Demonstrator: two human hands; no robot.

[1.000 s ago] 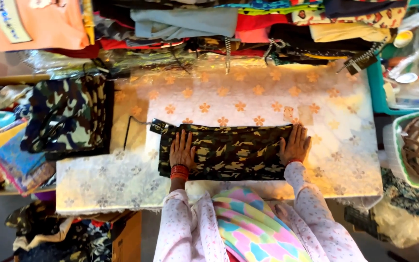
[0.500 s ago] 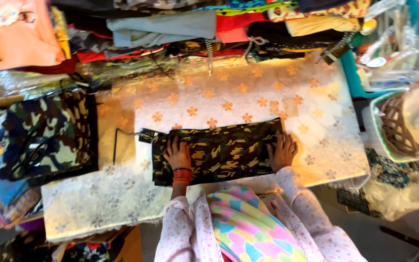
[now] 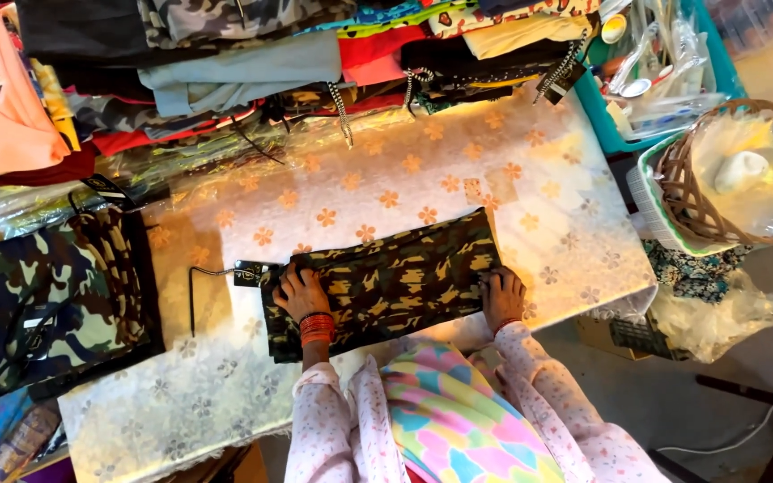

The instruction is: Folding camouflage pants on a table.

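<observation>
Folded camouflage cloth (image 3: 386, 273): lying lengthwise between left hand (image 3: 300, 292) and right hand (image 3: 502, 292), both pressing flat, open-palmed, on its ends.

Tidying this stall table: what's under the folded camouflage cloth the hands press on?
The folded camouflage cloth lies on a white table cover with orange flowers. Whatever sits directly beneath the cloth is covered.

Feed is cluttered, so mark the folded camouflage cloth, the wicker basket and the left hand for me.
folded camouflage cloth (image 3: 395, 277), head view, middle of its top face.
wicker basket (image 3: 673, 183), head view, woven left rim.
left hand (image 3: 300, 292), head view, back of the hand.
</observation>
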